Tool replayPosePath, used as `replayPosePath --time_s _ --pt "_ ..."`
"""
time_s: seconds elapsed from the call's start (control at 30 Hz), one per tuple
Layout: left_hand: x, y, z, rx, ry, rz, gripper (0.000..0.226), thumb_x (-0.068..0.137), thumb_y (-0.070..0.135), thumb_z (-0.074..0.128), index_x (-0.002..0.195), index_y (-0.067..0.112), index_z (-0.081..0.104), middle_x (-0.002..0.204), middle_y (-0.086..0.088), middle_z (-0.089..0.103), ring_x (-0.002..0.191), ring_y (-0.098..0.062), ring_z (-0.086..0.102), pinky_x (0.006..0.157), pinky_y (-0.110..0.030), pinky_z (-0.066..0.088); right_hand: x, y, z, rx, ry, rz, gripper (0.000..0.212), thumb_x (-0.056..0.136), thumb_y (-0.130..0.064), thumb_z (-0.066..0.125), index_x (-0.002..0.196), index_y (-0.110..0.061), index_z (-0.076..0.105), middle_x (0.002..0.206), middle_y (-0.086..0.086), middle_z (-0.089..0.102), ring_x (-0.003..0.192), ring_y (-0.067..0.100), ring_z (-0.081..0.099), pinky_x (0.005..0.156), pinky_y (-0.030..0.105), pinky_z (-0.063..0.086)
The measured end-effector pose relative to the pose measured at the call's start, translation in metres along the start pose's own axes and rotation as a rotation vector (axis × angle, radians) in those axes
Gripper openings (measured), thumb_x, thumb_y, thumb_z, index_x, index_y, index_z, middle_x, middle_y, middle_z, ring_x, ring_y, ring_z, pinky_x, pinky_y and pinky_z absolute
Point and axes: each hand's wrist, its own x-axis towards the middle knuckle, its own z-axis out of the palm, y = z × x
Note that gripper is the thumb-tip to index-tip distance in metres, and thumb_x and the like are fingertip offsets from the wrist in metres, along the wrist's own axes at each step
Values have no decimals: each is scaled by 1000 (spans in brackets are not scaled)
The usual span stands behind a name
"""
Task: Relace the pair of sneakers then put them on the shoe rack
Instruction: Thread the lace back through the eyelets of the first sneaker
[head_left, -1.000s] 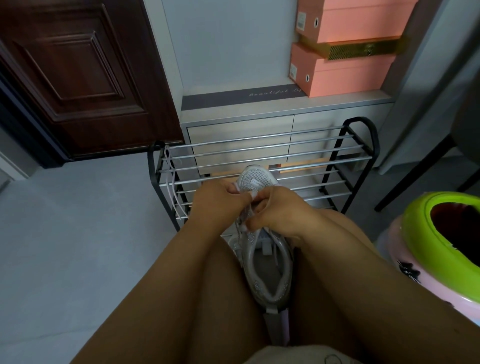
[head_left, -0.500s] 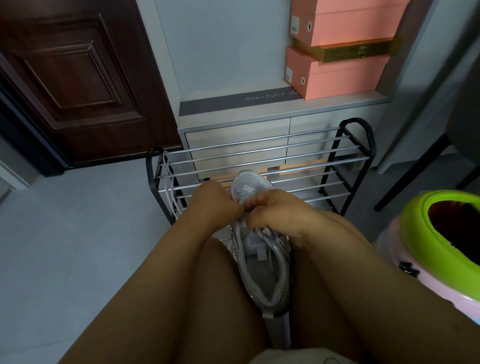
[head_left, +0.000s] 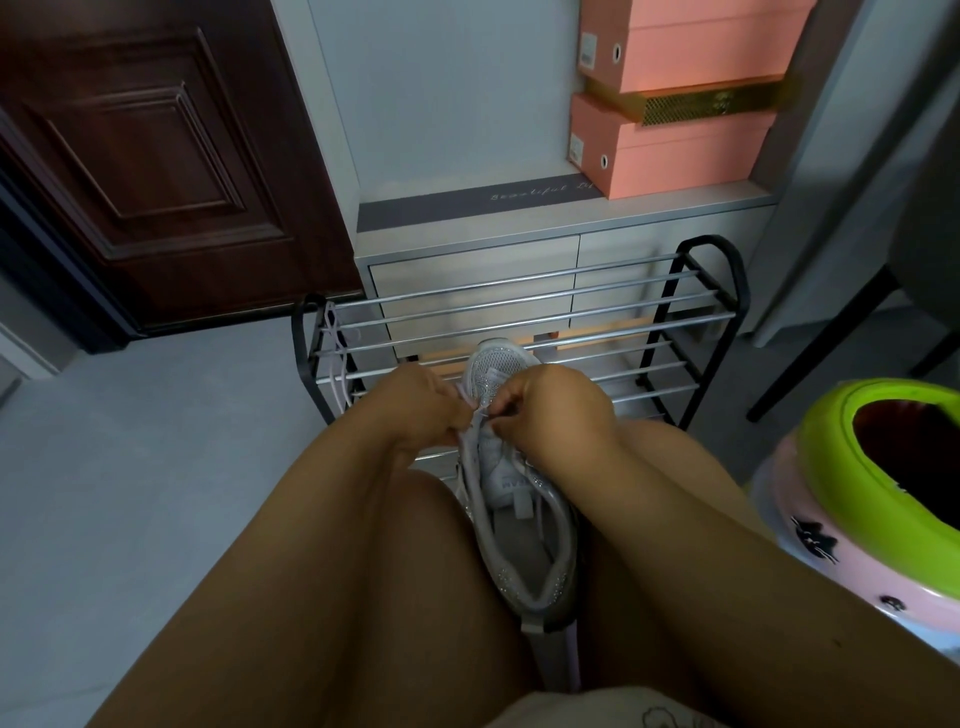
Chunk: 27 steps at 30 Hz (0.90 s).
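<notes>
Head view: the only camera I have, looking down past my knees at the floor by the entry.
Sneaker (head_left: 511, 499): a pale grey-white shoe lying between my thighs, toe pointing away toward the rack, heel nearest me, opening facing up.
Left hand (head_left: 415, 410): at the left side of the shoe's front; I see its fingers curled in, pinching what looks like the lace (head_left: 470, 410) at the eyelets.
Right hand (head_left: 550, 410): on the right side of the shoe, opposite the left; fingers bent tight, thumb and forefinger nipping the same pale lace end. The two hands nearly touch over the tongue.
Shoe rack (head_left: 685, 312): black end frames with silver rails, standing just beyond the shoe's toe, in front of a grey cabinet (head_left: 467, 249).
Spare lace (head_left: 335, 358): a pale lace draped over the rack's left end, hanging down.
Second sneaker: I cannot tell where it is.
Boxes (head_left: 675, 140): pink boxes stacked on the cabinet, right side.
Door (head_left: 145, 156): dark brown, at upper left.
Green-rimmed pink container (head_left: 852, 493): on the floor beside my right leg.
</notes>
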Motion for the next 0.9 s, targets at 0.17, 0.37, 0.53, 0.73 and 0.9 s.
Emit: replayPosePath --time_s 0.17,0.37,0.53,0.73,0.9 --pt "1 0 0 -14 -20 -7 14 82 -14 57 76 -5 64 68 -9 59 42 -5 58 42 -12 47 8 -2 2 -227 17 -92 15 87 -34 59 94 -29 71 92 -5 68 91 19 64 79 24 42" --pt "1 -4 -3 -85 -33 -19 19 83 -15 56 72 -1 63 69 -10 61 44 -6 61 46 -16 52 3 3 22 -432 365 -250 20 48 -28 84 60 -26 68 61 -6 62 49 17 59 61 24 43" --pt "-1 0 1 74 32 37 9 79 -10 59 84 -13 66 65 -11 60 48 -11 59 42 -13 47 2 8 25 -342 400 -310 18 49 -32 82 59 -25 68 61 -4 62 47 21 57 57 27 43" --pt "-1 -1 -2 95 -42 90 20 80 -12 56 67 1 62 58 -4 57 45 -4 57 44 -11 47 5 9 23 -320 415 -345 13 52 -31 78 57 -24 67 60 -3 62 46 20 57 57 27 44" --pt "1 -4 -4 57 -80 127 22 81 -16 52 67 0 60 56 -3 56 41 1 55 45 -12 47 7 7 27 -360 425 -314 14 47 -27 77 54 -23 65 56 -3 60 43 21 55 56 23 40"
